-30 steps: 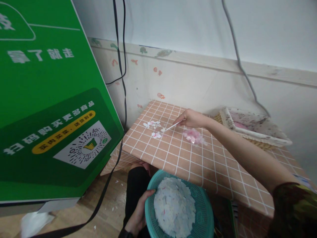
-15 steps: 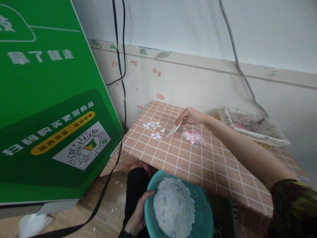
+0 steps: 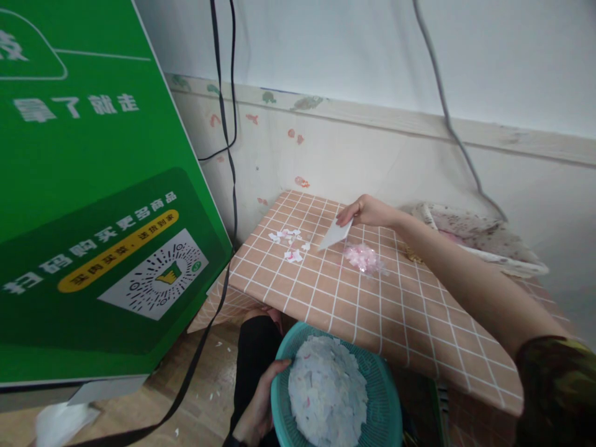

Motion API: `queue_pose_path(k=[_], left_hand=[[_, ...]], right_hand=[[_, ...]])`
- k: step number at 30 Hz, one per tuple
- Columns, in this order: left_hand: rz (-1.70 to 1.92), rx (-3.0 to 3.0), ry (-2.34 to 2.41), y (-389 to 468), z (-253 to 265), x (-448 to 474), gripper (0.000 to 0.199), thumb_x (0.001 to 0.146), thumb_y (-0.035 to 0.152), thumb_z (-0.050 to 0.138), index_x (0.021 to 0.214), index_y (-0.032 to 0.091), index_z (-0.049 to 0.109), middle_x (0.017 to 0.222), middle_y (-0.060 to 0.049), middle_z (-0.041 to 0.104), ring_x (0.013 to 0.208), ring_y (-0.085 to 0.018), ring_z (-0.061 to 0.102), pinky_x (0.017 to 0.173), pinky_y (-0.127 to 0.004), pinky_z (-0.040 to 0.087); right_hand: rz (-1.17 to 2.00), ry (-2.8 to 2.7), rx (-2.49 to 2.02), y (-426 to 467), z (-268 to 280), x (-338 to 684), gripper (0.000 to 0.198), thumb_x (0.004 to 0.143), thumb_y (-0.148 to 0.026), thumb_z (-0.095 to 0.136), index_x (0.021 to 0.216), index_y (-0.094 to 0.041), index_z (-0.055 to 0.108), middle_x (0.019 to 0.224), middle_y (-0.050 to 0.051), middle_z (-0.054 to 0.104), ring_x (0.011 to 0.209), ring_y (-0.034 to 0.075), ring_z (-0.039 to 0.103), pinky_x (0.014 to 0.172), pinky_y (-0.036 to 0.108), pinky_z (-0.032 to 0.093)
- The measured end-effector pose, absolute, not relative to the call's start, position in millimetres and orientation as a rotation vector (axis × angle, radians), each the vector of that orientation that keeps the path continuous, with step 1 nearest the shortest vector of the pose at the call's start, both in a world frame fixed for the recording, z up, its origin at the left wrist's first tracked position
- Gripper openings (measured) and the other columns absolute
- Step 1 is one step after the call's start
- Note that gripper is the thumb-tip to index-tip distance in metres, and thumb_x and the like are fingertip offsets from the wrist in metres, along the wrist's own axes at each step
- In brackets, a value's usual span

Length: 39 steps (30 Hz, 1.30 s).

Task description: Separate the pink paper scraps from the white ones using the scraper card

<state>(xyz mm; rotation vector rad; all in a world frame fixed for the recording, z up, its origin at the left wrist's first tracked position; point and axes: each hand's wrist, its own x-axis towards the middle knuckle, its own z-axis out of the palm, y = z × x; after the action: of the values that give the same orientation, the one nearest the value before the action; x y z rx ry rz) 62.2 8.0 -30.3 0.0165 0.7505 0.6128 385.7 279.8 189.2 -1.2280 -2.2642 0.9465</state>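
Observation:
My left hand is closed on the rim of a teal plastic basket below the table's front edge. A heap of small white paper scraps fills much of the basket. Over the table, my right hand pinches a flat white card, tilted with its lower corner close to the tablecloth. Just left of the card lie torn white paper bits, some with pink marks. A small pile of shiny pink flakes sits to the right of the card.
A checked brown cloth covers the table. A cloth-lined wicker basket stands at the back right, partly behind my forearm. To the left rises a green panel, with a black strap hanging before it. A grey cable runs down the wall.
My right hand has shifted slightly right, and the card has turned so that its broad face shows. My left hand and the teal basket stay nearly in place.

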Motion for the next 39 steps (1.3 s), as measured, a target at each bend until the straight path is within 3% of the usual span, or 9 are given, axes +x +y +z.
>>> queue_pose_path(k=[7,19,24,28,39], left_hand=[[0.627,-0.039,0.810,7,-30,63,0.049,0.075,0.034,0.062,0.114,0.004,0.061,0.087,-0.015,0.075,0.089,-0.032,0.068,0.087,-0.043,0.044],[0.616,-0.011,0.759,9,-29,62,0.041,0.077,0.034,0.060,0.104,0.004,0.065,0.093,-0.016,0.075,0.088,-0.030,0.068,0.093,-0.042,0.042],[0.625,0.023,0.768,9,-28,63,0.038,0.078,0.034,0.059,0.100,0.003,0.066,0.092,-0.017,0.074,0.085,-0.030,0.068,0.091,-0.043,0.042],[0.652,0.011,0.784,8,-29,63,0.037,0.077,0.032,0.061,0.100,0.003,0.066,0.088,-0.017,0.075,0.081,-0.028,0.069,0.088,-0.040,0.044],[0.642,0.012,0.749,8,-29,63,0.030,0.079,0.030,0.059,0.095,0.007,0.067,0.086,-0.014,0.075,0.083,-0.028,0.068,0.087,-0.039,0.044]], right_hand=[[0.668,-2.144,-1.399,313,165,358,0.018,0.062,-0.012,0.068,0.075,-0.021,0.076,0.084,0.002,0.074,0.082,0.020,0.068,0.080,0.030,0.053],[0.994,-2.300,-1.349,272,186,413,0.010,0.062,-0.020,0.069,0.068,-0.025,0.075,0.081,0.001,0.073,0.094,0.020,0.065,0.082,0.031,0.052],[0.751,-2.309,-1.294,263,191,385,0.016,0.070,-0.023,0.064,0.082,-0.025,0.076,0.093,0.002,0.073,0.087,0.018,0.067,0.083,0.030,0.051],[0.589,-2.352,-1.279,271,184,363,0.020,0.071,-0.020,0.063,0.085,-0.025,0.076,0.087,0.001,0.073,0.083,0.017,0.067,0.079,0.028,0.052],[0.550,-2.503,-1.286,265,198,369,0.021,0.069,-0.015,0.063,0.080,-0.028,0.076,0.087,-0.002,0.073,0.080,0.016,0.067,0.075,0.027,0.050]])
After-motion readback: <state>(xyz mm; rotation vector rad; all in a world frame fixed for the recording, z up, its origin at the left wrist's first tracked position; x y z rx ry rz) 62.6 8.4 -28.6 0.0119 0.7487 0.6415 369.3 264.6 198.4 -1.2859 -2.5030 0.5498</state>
